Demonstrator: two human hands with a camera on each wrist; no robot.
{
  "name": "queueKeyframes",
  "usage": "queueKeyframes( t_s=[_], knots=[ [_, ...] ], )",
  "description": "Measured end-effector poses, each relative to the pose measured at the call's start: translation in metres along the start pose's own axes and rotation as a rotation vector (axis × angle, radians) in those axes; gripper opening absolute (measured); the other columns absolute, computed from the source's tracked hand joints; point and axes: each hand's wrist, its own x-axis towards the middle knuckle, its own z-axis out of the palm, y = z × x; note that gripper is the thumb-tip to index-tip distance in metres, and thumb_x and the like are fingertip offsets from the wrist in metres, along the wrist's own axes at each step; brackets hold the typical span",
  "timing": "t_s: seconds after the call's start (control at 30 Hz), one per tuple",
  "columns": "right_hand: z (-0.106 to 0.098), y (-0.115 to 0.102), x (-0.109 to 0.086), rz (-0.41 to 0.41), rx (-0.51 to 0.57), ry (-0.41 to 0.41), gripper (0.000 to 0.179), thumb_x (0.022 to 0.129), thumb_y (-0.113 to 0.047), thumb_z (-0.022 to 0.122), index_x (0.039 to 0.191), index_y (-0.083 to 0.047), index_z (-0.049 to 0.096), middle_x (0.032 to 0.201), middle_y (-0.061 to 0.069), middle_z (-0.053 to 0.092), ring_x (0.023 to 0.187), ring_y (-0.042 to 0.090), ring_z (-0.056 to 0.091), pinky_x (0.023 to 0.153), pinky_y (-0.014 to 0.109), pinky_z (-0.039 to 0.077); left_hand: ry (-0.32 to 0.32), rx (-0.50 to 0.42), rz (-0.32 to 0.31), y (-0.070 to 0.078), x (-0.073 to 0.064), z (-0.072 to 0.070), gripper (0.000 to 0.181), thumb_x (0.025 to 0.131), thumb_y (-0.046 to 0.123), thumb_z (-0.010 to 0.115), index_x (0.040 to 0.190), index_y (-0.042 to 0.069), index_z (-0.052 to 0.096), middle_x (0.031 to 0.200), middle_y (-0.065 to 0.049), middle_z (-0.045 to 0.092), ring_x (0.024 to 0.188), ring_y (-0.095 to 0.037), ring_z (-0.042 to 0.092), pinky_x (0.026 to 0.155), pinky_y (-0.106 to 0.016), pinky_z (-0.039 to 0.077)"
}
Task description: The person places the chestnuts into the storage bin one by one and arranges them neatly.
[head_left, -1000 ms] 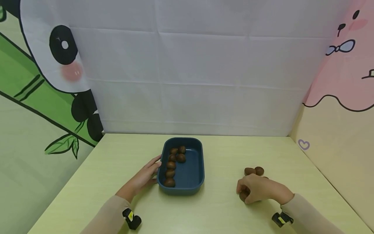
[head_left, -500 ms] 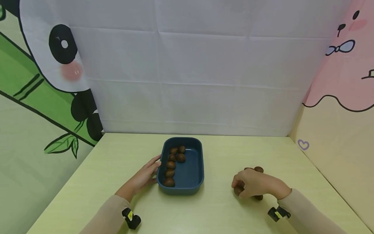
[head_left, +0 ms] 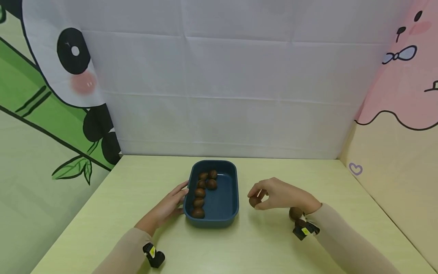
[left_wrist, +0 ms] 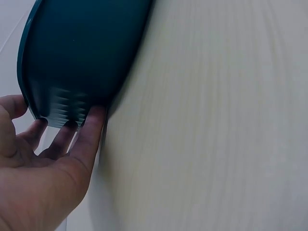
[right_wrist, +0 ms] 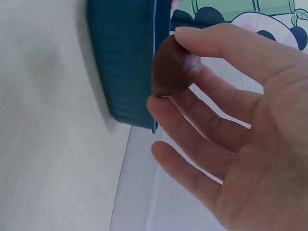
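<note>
A dark blue rectangular box (head_left: 219, 223) stands on the table, with several brown chestnuts (head_left: 199, 193) lined up along its left side. The left hand (head_left: 165, 209) rests against the box's left wall; the left wrist view has its extended fingers (left_wrist: 91, 130) touching the ribbed wall. To the right of the box, the right hand (head_left: 284, 195) pinches one chestnut (head_left: 254, 201) between thumb and fingertips. In the right wrist view that glossy chestnut (right_wrist: 173, 67) overlaps the box's rim, while the lower fingers stay apart from it.
More chestnuts (head_left: 295, 214) lie on the pale table (head_left: 239, 251) under the right wrist, partly hidden by the wrist camera (head_left: 305, 230). A white backdrop (head_left: 219, 95) closes off the far edge, with printed side walls left and right.
The right hand has drawn a chestnut out from the group on the right, lifted it and carried it left toward the box. The left hand and the box have stayed in place.
</note>
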Motion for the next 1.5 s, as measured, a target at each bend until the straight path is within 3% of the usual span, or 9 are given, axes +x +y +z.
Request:
queueKeyframes(
  t_s=[0.27, 0.37, 0.53, 0.8, 0.9, 1.07, 1.17, 1.33, 1.5],
  knots=[
    [0.009, -0.008, 0.043, -0.050, 0.030, 0.073, 0.031, 0.091, -0.016, 0.075, 0.121, -0.011, 0.070, 0.108, -0.008, 0.069, 0.099, 0.011, 0.067, 0.093, 0.042, 0.052, -0.023, 0.000, 0.018, 0.002, -0.003, 0.000, 0.061, 0.110, 0.039, 0.040, 0.162, 0.017, 0.017, 0.154, -0.024, 0.037, 0.140, -0.040, 0.038, 0.103, -0.053, 0.044],
    [0.016, -0.011, 0.060, -0.063, 0.001, 0.085, 0.032, 0.091, -0.019, 0.075, 0.122, -0.012, 0.069, 0.110, -0.007, 0.068, 0.100, 0.011, 0.066, 0.092, 0.044, 0.052, -0.023, -0.006, 0.019, 0.003, -0.003, -0.001, 0.061, 0.110, 0.039, 0.040, 0.162, 0.017, 0.018, 0.154, -0.024, 0.038, 0.140, -0.040, 0.038, 0.104, -0.053, 0.043],
    [0.031, -0.014, 0.089, -0.082, -0.100, 0.086, 0.034, 0.091, -0.021, 0.076, 0.122, -0.010, 0.070, 0.113, -0.004, 0.068, 0.100, 0.010, 0.064, 0.087, 0.034, 0.053, -0.022, -0.002, 0.018, 0.002, -0.002, -0.001, 0.061, 0.110, 0.039, 0.040, 0.162, 0.017, 0.018, 0.153, -0.024, 0.038, 0.140, -0.040, 0.038, 0.104, -0.053, 0.043],
    [0.052, -0.008, 0.124, -0.009, -0.190, 0.092, 0.030, 0.088, -0.024, 0.079, 0.117, -0.015, 0.073, 0.104, -0.009, 0.068, 0.082, 0.009, 0.059, 0.069, 0.024, 0.049, 0.004, 0.006, 0.004, 0.001, 0.001, -0.001, 0.059, 0.109, 0.039, 0.042, 0.161, 0.020, 0.021, 0.152, -0.022, 0.041, 0.138, -0.037, 0.042, 0.103, -0.052, 0.044],
    [0.058, -0.004, 0.133, 0.024, -0.232, 0.085, 0.030, 0.088, -0.026, 0.079, 0.116, -0.018, 0.073, 0.104, -0.009, 0.067, 0.082, 0.009, 0.057, 0.070, 0.025, 0.048, -0.006, 0.005, 0.007, 0.001, 0.001, -0.001, 0.060, 0.109, 0.040, 0.041, 0.161, 0.019, 0.020, 0.152, -0.022, 0.040, 0.139, -0.038, 0.041, 0.103, -0.053, 0.044],
    [0.065, 0.001, 0.144, 0.077, -0.315, 0.071, 0.030, 0.087, -0.029, 0.080, 0.115, -0.023, 0.073, 0.111, -0.009, 0.068, 0.100, 0.011, 0.059, 0.083, 0.031, 0.051, -0.026, 0.010, 0.014, 0.001, -0.001, -0.001, 0.061, 0.110, 0.039, 0.039, 0.162, 0.017, 0.016, 0.153, -0.024, 0.038, 0.140, -0.040, 0.038, 0.104, -0.053, 0.043],
    [0.067, 0.001, 0.147, 0.095, -0.334, 0.053, 0.030, 0.087, -0.029, 0.081, 0.116, -0.023, 0.073, 0.112, -0.009, 0.068, 0.103, 0.012, 0.059, 0.086, 0.034, 0.051, -0.016, 0.011, 0.011, 0.001, -0.001, 0.000, 0.061, 0.109, 0.039, 0.040, 0.162, 0.017, 0.018, 0.152, -0.023, 0.040, 0.139, -0.039, 0.040, 0.104, -0.052, 0.044],
    [0.069, 0.001, 0.150, 0.081, -0.351, 0.045, 0.029, 0.088, -0.026, 0.080, 0.116, -0.020, 0.074, 0.110, -0.008, 0.068, 0.099, 0.009, 0.060, 0.086, 0.030, 0.050, -0.004, 0.016, 0.009, 0.000, -0.001, 0.000, 0.061, 0.109, 0.039, 0.041, 0.162, 0.018, 0.020, 0.152, -0.023, 0.040, 0.139, -0.039, 0.040, 0.103, -0.052, 0.045],
    [0.070, 0.002, 0.152, 0.026, -0.332, 0.091, 0.024, 0.090, -0.017, 0.078, 0.113, -0.014, 0.075, 0.108, -0.004, 0.070, 0.095, 0.011, 0.062, 0.084, 0.025, 0.051, -0.013, 0.021, 0.015, 0.000, 0.000, 0.000, 0.063, 0.109, 0.041, 0.041, 0.162, 0.017, 0.018, 0.154, -0.023, 0.037, 0.140, -0.040, 0.038, 0.104, -0.054, 0.043]
  ],
)
